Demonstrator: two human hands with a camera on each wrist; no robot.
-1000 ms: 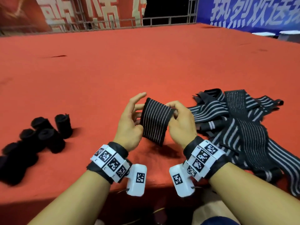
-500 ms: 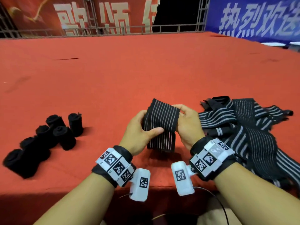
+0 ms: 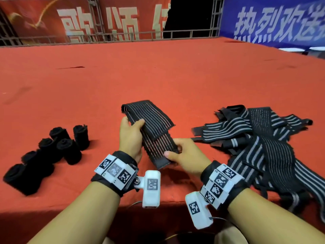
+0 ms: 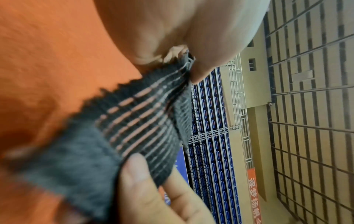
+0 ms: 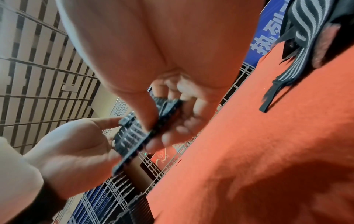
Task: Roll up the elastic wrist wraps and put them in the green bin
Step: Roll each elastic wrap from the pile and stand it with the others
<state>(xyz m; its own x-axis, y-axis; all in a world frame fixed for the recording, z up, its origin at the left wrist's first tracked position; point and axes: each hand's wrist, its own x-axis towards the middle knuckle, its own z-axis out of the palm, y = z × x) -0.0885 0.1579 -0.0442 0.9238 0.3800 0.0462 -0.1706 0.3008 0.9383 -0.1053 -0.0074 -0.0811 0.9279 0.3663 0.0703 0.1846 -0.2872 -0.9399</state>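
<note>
Head view shows the fingers (image 3: 139,122) of the left hand (image 3: 131,138) curled over the folded upper part of a black striped wrist wrap (image 3: 151,131), thumb on top, while the right hand (image 3: 186,155) pinches the plain lower end between thumb and curled fingers. Both hands hold the wrap clear above the red-covered table (image 3: 158,76). In the left wrist view the wrap bends and puckers at the thumb, so it looks light, soft and stretchy, likely to spring open unless kept under tension; its ribbed weave should grip well. A sensible hold is on the two edges near the end, rolling tightly from there. Rolled wraps (image 3: 58,148) stand to the left on the table, and a loose pile of unrolled wraps (image 3: 263,147) lies to the right. No green bin is in sight.
</note>
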